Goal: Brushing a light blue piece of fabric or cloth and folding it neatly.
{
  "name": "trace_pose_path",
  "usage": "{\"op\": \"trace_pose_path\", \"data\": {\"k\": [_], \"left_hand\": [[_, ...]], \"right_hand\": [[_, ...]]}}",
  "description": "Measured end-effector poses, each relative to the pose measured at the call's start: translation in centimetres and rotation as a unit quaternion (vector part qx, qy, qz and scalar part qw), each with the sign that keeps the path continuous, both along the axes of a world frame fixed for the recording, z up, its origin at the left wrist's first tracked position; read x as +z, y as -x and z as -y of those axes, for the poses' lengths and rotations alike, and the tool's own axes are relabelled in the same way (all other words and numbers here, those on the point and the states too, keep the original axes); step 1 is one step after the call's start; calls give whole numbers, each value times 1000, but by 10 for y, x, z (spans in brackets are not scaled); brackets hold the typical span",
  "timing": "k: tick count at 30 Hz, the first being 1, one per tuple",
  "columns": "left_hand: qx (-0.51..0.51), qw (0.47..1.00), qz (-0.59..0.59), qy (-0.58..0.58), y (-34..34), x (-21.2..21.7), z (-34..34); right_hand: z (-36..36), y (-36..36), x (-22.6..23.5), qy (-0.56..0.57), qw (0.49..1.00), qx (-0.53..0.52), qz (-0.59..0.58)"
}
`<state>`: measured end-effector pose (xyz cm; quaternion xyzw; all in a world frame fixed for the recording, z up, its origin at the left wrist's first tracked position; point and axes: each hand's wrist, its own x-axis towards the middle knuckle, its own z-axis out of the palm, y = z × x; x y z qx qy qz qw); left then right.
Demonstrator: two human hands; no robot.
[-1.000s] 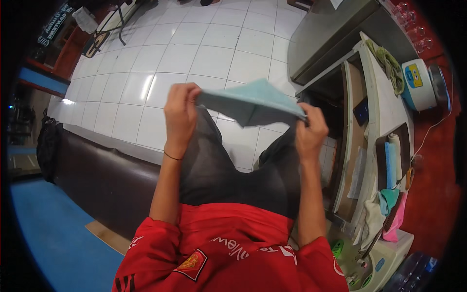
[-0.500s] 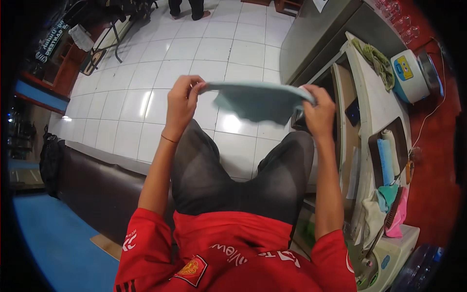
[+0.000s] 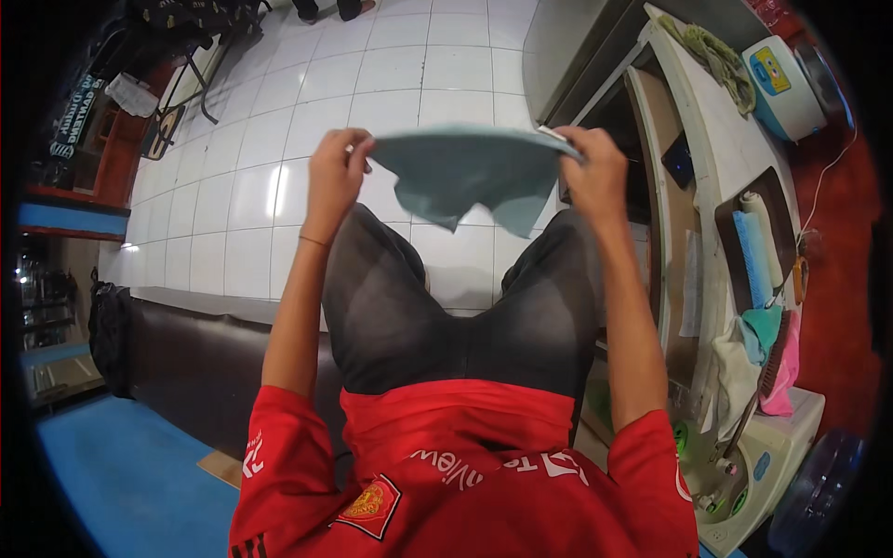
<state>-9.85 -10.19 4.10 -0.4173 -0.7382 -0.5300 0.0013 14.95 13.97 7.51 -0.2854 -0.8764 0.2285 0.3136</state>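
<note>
A thin grey-green cloth (image 3: 470, 172) is held up in the air in front of my knees, stretched sideways between both hands. Its upper edge runs nearly straight across, while the lower edge hangs loose in uneven points. My left hand (image 3: 333, 181) pinches the left upper corner between thumb and fingers. At the opposite corner, my right hand (image 3: 595, 172) grips the same edge with its fingers curled over it.
On my right stands a pale counter (image 3: 721, 153) bearing a green cloth (image 3: 714, 65), a white-and-blue appliance (image 3: 786, 88) and a brown tray (image 3: 730, 244). Left is a dark padded bench (image 3: 214, 367). A grey cabinet (image 3: 577, 56) and another person's feet (image 3: 326, 13) are farther off.
Both hands have risen slightly in the picture with the cloth. More of its face now shows, hanging down between them. The surroundings have shifted a little as my head moved.
</note>
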Motion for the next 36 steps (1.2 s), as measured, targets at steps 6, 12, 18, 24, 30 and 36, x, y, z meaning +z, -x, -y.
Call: {"op": "trace_pose_path", "data": {"k": [6, 12, 18, 24, 30, 36], "left_hand": [[-10, 996, 48, 80, -28, -11, 13], [-8, 998, 52, 39, -30, -20, -44], [-10, 988, -20, -151, -62, 40, -62], [-87, 994, -28, 64, -128, 20, 34], [-157, 965, -11, 208, -174, -4, 74], [-160, 957, -20, 242, -181, 7, 48]], "right_hand": [[16, -44, -32, 57, 998, -42, -3], [-40, -62, -45, 152, 984, -39, -82], [-15, -109, 27, 59, 978, -97, -175], [80, -201, 24, 128, 985, -109, 47], [130, -247, 44, 190, 944, -90, 255], [130, -310, 140, 94, 948, -302, 47]]}}
